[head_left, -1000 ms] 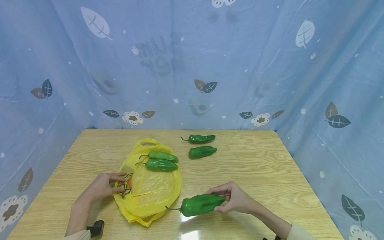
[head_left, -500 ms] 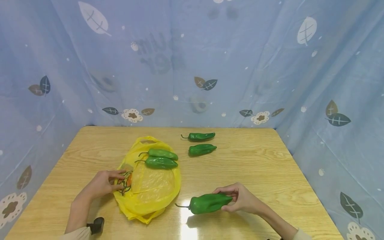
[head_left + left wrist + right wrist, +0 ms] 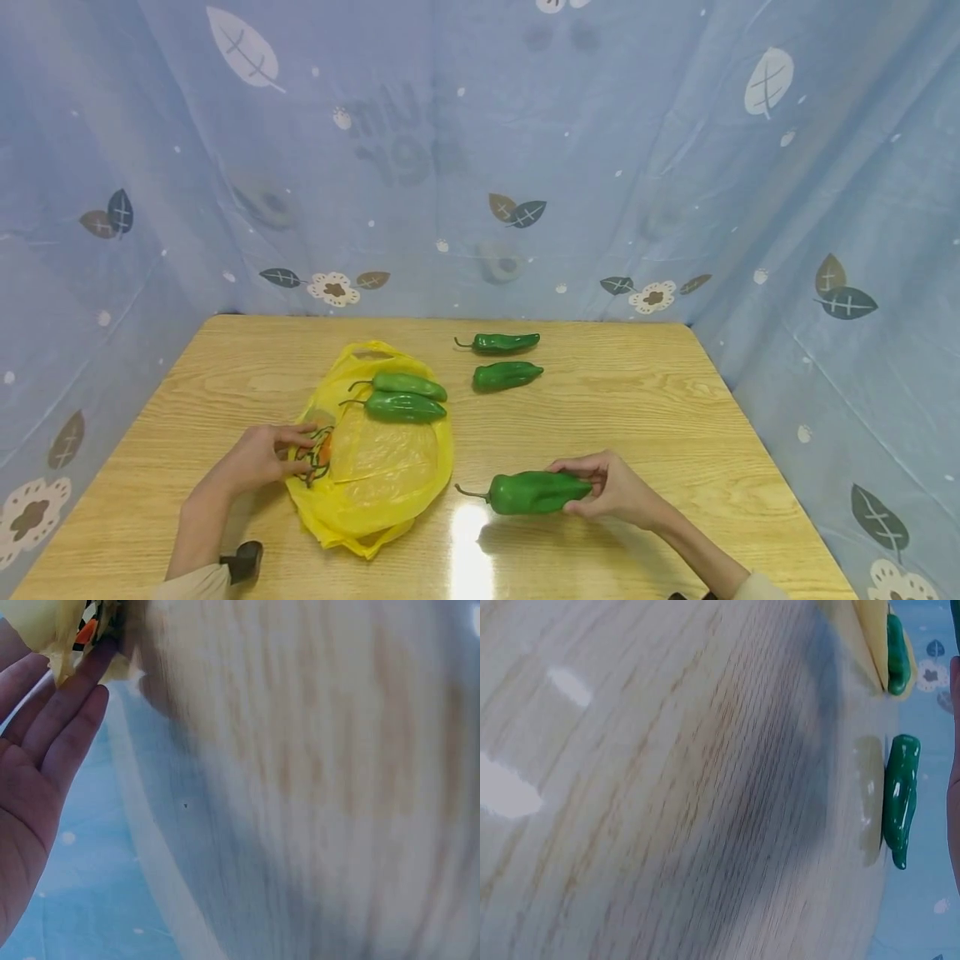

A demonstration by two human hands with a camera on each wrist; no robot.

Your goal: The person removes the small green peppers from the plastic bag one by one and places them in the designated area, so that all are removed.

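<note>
Wood-grain table (image 3: pixel 637 400) carries everything; clock centred on the yellow bag (image 3: pixel 382 521), 12 toward the far edge. Nearest: beige sleeves (image 3: pixel 197 583) at the bottom of the head view, a black fitting (image 3: pixel 243 563) at the left wrist.

Right hand (image 3: pixel 618 492), between 3 and 4 o'clock: thumb and fingers clamped on the pointed end of 1 green pepper (image 3: pixel 528 493), stem toward 9. Pepper looks lifted, dark reflection below. Change over the last 1 s: hand and pepper have shifted toward 2 o'clock; the stem no longer overlaps the bag's edge. Judgement: this pepper is now clear of the bag, its carry under way, not set down. Pose: forearm enters from 4, hand reaching toward 10.

Left hand (image 3: pixel 258 458), 9 o'clock: same place as 1 s ago, fingertips at the bag's printed patch (image 3: pixel 322 454), probably steadying it. Forearm rises from 8; wrist bends, fingers toward 3. Finger and thumb tips look apart; whether they pinch the plastic, cannot tell.

On the bag, 1 o'clock, side by side, stems toward 9: darker pepper (image 3: pixel 402 407) nearer, paler pepper (image 3: pixel 408 385) beyond.

Farther, 2 o'clock, on the table: stubby pepper (image 3: pixel 507 376), no stem made out; then slim pepper (image 3: pixel 506 343), stem toward 9.

Behind all: blue curtain (image 3: pixel 480 150), leaf and flower prints.
</note>
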